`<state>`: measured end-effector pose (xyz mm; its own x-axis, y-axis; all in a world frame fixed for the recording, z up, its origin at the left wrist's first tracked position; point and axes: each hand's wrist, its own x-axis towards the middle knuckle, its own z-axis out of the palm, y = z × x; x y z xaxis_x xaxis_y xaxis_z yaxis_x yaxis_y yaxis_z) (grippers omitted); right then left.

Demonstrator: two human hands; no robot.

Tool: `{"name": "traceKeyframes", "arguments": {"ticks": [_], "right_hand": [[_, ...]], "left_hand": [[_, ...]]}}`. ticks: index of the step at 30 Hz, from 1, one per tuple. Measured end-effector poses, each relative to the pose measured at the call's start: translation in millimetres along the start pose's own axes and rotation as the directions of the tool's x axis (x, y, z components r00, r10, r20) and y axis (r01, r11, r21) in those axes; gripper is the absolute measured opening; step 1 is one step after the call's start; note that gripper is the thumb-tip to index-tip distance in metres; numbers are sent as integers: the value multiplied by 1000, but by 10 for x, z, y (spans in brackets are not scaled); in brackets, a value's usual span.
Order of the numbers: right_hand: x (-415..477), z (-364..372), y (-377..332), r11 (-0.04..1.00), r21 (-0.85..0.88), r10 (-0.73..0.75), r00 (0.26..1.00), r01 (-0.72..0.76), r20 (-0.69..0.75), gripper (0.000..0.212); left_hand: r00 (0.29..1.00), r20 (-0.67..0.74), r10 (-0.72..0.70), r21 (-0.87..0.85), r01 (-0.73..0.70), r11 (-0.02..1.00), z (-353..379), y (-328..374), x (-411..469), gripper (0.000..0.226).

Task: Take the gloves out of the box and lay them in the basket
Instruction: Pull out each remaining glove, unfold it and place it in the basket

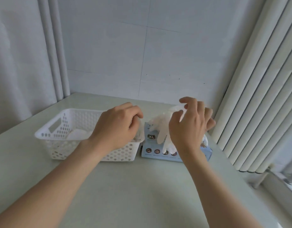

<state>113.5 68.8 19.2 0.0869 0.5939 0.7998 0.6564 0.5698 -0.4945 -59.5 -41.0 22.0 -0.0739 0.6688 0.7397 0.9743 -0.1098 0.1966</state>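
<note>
While the right hand (188,129) pinches a glove (160,130) over the box (151,153), centre-right | left hand (115,125) curled over basket (63,150), grip unclear

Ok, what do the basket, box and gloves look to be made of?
Basket: white rigid plastic, slightly glossy, moulded with round holes and a handle slot. Box: printed cardboard, matte light blue, flat creased faces. Gloves: thin, limp, translucent white film, probably latex or vinyl; can't tell which.

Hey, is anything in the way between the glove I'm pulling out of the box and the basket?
Yes. Your left hand hangs over the box-side end of the basket, directly between it and the glove your right hand pinches above the box.
</note>
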Motion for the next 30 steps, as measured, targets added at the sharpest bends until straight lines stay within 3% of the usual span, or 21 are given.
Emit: {"name": "traceKeyframes", "arguments": {"ticks": [4, 8, 11, 18, 23, 27, 30], "right_hand": [[39, -116, 205, 953, -104, 299, 942, -285, 155, 38], [55, -141, 271, 920, -251, 364, 892, -300, 268, 27], [42, -117, 309, 919, -270, 359, 894, -288, 268, 17], [69, -88, 328, 974, 134, 188, 982, -181, -38, 20], [48, -120, 246, 943, 330, 29, 983, 33, -183, 16], [10, -165, 211, 884, 418, -171, 976, 211, -131, 16], [-63, -188, 139, 840, 431, -330, 941, 329, -73, 24]], "left_hand": [[995, 83, 49, 12, -50, 999, 161, 286, 154, 21], [996, 88, 11, -43, -7, 999, 393, 501, 321, 22], [996, 81, -47, -65, 52, 997, 563, 590, 343, 20], [999, 23, -23, -36, 23, 999, 666, 617, 222, 24], [987, -39, -154, -274, 138, 952, 606, 603, 239, 34], [962, -6, -272, -545, 225, 808, 369, 660, 277, 54], [963, 38, -265, -667, 222, 711, 214, 630, 322, 49]]}}
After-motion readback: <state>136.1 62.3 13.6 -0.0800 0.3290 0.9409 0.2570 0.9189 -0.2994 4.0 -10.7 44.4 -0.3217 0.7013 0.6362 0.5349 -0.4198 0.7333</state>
